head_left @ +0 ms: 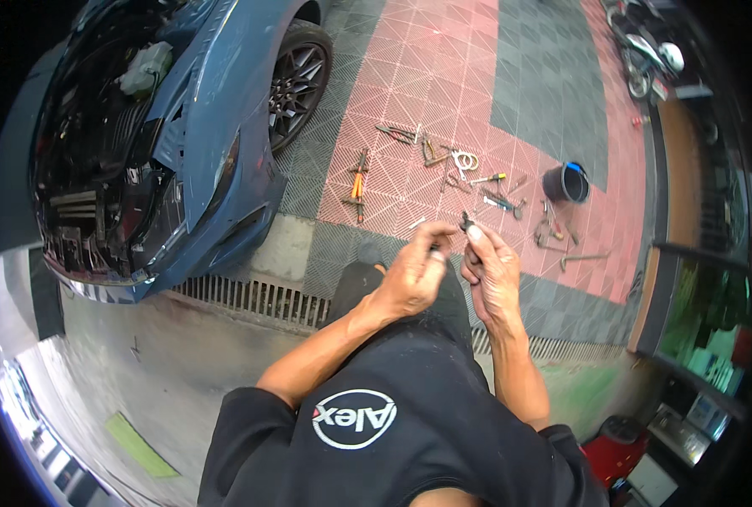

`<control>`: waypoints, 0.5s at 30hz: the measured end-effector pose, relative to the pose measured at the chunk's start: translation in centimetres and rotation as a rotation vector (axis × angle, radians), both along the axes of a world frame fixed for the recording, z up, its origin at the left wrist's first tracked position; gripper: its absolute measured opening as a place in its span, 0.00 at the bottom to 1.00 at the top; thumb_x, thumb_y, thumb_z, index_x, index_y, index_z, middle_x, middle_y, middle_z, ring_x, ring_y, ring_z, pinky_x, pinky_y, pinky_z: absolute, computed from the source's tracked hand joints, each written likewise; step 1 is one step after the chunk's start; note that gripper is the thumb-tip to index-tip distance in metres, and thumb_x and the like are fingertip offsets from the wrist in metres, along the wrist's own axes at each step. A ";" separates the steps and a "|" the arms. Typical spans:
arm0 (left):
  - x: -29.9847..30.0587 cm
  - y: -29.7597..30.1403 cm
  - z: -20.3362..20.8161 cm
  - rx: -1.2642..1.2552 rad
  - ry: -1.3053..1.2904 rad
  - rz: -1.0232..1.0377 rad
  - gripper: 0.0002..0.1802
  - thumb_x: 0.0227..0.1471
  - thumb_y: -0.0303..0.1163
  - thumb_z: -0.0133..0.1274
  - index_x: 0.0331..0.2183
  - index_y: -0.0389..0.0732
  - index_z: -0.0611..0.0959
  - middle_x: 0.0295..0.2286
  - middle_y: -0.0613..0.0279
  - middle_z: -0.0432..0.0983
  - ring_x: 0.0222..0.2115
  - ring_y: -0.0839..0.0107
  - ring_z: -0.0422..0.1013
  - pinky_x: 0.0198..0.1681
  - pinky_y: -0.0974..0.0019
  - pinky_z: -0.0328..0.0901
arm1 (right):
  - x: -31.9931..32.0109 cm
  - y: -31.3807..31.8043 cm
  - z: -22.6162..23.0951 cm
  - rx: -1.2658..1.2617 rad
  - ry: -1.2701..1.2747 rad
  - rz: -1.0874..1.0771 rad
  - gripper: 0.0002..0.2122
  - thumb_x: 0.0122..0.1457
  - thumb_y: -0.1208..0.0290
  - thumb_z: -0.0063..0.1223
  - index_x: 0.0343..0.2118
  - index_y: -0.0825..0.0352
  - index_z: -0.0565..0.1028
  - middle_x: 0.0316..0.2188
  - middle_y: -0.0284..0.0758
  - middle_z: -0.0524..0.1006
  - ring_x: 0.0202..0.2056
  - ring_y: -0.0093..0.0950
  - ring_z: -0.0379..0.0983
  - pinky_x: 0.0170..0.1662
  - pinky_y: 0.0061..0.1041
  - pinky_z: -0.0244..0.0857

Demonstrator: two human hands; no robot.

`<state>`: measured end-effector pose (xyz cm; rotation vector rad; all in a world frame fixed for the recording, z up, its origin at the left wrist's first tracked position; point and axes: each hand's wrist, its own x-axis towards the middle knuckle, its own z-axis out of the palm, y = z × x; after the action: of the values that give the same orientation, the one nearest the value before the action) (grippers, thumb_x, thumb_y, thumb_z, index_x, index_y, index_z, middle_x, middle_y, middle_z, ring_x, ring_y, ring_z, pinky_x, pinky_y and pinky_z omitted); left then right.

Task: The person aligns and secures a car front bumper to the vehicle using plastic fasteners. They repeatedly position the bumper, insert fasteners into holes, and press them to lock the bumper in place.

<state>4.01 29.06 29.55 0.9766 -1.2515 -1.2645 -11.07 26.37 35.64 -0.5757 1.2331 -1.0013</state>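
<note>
Black part point(466, 222) x1 pinched by R hand point(493, 269), L hand point(416, 269) half-curled, can't tell if holding, 1 bucket point(564, 185)

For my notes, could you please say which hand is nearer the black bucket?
Right: the right hand is left of the black bucket; the left hand is farther left.
</note>
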 end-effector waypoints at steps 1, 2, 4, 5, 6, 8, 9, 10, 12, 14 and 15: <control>1.4 -1.1 -0.6 0.011 -0.014 0.107 0.20 0.60 0.17 0.41 0.53 0.38 0.69 0.35 0.62 0.71 0.32 0.75 0.68 0.41 0.70 0.67 | 1.1 -2.8 -0.4 0.022 0.023 0.067 0.17 0.64 0.67 0.64 0.50 0.72 0.78 0.23 0.21 0.67 0.21 0.10 0.55 0.23 0.15 0.50; 2.6 -2.5 -1.8 0.019 -0.019 0.200 0.21 0.59 0.16 0.39 0.53 0.39 0.70 0.36 0.62 0.70 0.33 0.75 0.66 0.42 0.71 0.65 | 2.2 -5.7 -1.2 0.039 0.054 0.120 0.15 0.64 0.68 0.63 0.49 0.71 0.78 0.23 0.22 0.67 0.21 0.11 0.55 0.22 0.16 0.50; 5.2 -4.3 -4.9 0.162 -0.025 0.387 0.19 0.60 0.18 0.40 0.52 0.38 0.70 0.36 0.61 0.72 0.33 0.75 0.67 0.39 0.69 0.66 | 4.8 -10.8 -2.4 0.047 0.098 0.241 0.15 0.64 0.67 0.64 0.49 0.70 0.79 0.23 0.21 0.67 0.21 0.11 0.56 0.22 0.16 0.50; 6.3 -4.6 -7.2 0.206 -0.011 0.491 0.18 0.60 0.18 0.40 0.52 0.38 0.70 0.37 0.61 0.72 0.33 0.75 0.68 0.39 0.70 0.66 | 6.1 -12.9 -3.2 0.049 0.117 0.307 0.15 0.64 0.67 0.64 0.48 0.70 0.79 0.23 0.21 0.67 0.21 0.11 0.56 0.22 0.16 0.50; 7.2 -5.2 -9.4 0.248 0.003 0.598 0.17 0.61 0.19 0.40 0.51 0.38 0.69 0.38 0.61 0.72 0.33 0.76 0.68 0.39 0.70 0.67 | 7.3 -15.2 -4.3 0.053 0.119 0.394 0.15 0.64 0.67 0.64 0.48 0.70 0.80 0.23 0.20 0.67 0.21 0.11 0.56 0.22 0.15 0.50; 8.7 -6.7 -13.4 0.438 0.171 0.742 0.14 0.64 0.21 0.43 0.51 0.36 0.68 0.42 0.56 0.73 0.35 0.75 0.71 0.39 0.69 0.71 | 8.9 -20.2 -8.6 0.081 0.120 0.543 0.15 0.63 0.66 0.65 0.49 0.70 0.80 0.22 0.19 0.67 0.21 0.10 0.56 0.22 0.15 0.51; 9.4 -7.3 -15.9 0.489 0.185 0.827 0.15 0.65 0.23 0.44 0.52 0.35 0.67 0.43 0.54 0.73 0.34 0.75 0.72 0.38 0.70 0.71 | 10.2 -22.4 -10.4 0.065 0.159 0.599 0.16 0.64 0.65 0.65 0.49 0.69 0.80 0.21 0.18 0.67 0.20 0.10 0.56 0.22 0.16 0.52; 9.7 -8.1 -18.3 0.537 0.196 0.908 0.16 0.66 0.24 0.45 0.54 0.35 0.67 0.44 0.53 0.74 0.33 0.74 0.74 0.36 0.71 0.71 | 11.5 -24.4 -12.8 0.021 0.223 0.652 0.17 0.64 0.65 0.65 0.50 0.69 0.80 0.21 0.19 0.67 0.20 0.10 0.56 0.22 0.16 0.52; 10.1 -9.4 -22.7 0.675 0.203 1.057 0.18 0.67 0.26 0.46 0.55 0.33 0.66 0.42 0.52 0.76 0.31 0.75 0.74 0.33 0.72 0.70 | 14.1 -28.5 -18.4 -0.008 0.291 0.729 0.18 0.63 0.64 0.65 0.50 0.70 0.80 0.21 0.19 0.68 0.20 0.11 0.57 0.23 0.16 0.53; 11.7 -11.9 -28.6 0.766 0.177 1.186 0.20 0.68 0.28 0.47 0.57 0.32 0.65 0.40 0.53 0.78 0.29 0.75 0.75 0.30 0.72 0.70 | 17.9 -32.5 -23.6 0.014 0.301 0.819 0.19 0.63 0.63 0.65 0.51 0.71 0.79 0.21 0.20 0.69 0.20 0.11 0.57 0.24 0.17 0.53; 12.0 -13.1 -31.6 0.803 0.154 1.220 0.20 0.68 0.28 0.48 0.57 0.32 0.65 0.38 0.53 0.79 0.28 0.74 0.75 0.29 0.71 0.70 | 20.2 -34.1 -25.7 0.024 0.272 0.835 0.19 0.63 0.63 0.65 0.51 0.71 0.79 0.21 0.20 0.69 0.20 0.11 0.57 0.24 0.17 0.53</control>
<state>16.00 15.98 -2.07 1.7604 0.1635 -0.7486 9.15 -7.69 9.92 -1.1129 1.0723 -0.2064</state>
